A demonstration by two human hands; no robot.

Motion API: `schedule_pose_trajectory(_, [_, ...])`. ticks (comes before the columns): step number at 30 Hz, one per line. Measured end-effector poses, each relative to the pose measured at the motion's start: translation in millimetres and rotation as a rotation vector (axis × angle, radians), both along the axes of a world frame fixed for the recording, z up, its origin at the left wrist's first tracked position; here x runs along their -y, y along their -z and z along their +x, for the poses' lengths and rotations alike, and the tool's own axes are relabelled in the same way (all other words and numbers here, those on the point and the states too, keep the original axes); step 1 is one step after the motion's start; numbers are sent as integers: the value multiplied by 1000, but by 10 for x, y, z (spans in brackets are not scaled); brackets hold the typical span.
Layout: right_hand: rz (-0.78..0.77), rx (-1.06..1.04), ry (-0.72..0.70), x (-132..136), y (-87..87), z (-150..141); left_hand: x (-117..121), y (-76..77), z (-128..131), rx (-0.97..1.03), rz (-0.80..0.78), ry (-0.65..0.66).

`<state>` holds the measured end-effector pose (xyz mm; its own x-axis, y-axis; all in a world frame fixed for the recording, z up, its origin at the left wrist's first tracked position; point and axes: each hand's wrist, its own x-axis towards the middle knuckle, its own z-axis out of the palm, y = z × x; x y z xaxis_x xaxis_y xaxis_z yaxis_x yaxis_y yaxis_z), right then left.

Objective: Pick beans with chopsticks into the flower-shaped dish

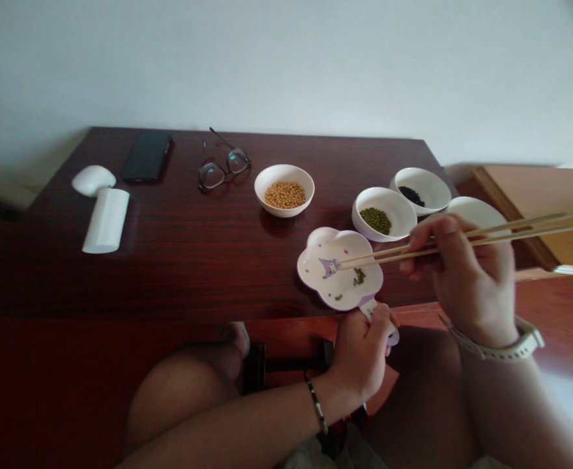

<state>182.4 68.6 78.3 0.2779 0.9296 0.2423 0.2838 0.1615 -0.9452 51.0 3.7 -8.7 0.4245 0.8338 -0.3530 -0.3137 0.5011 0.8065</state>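
My left hand [362, 355] is closed around the handle of a white flower-shaped dish [315, 280] with a lilac rim and a cartoon print. A small pile of green beans [359, 277] lies in the dish, with a few loose ones apart from it. My right hand [467, 280] grips a pair of wooden chopsticks [491, 236]. Their tips reach over the middle of the dish, left of the pile; I cannot tell whether they touch it. Just behind the dish stands a white bowl [401, 207] holding green beans.
Behind sit a bowl of yellow soybeans [285, 195] and a bowl with black beans [427, 185]; another white bowl [476, 212] is partly hidden by my right hand. Glasses [225, 170], a black box-like object [146, 156] and a white device [106, 221] lie on the dark table [193, 260].
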Motion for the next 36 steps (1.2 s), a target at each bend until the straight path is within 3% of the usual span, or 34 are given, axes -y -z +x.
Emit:
schedule_pose_trajectory(6, [-165, 65, -99, -37, 111, 14, 8, -4, 3, 12, -17, -2])
schedule_pose_trajectory(28, [-170, -42, -37, -58, 131, -15, 17, 24, 4, 19, -11, 6])
schedule_pose_trajectory(32, [-94, -167, 43, -74, 72, 13, 21, 37, 4, 0, -6, 0])
schedule_pose_trajectory(36, [117, -162, 209, -169, 19, 169, 26, 43, -5, -2, 8, 13])
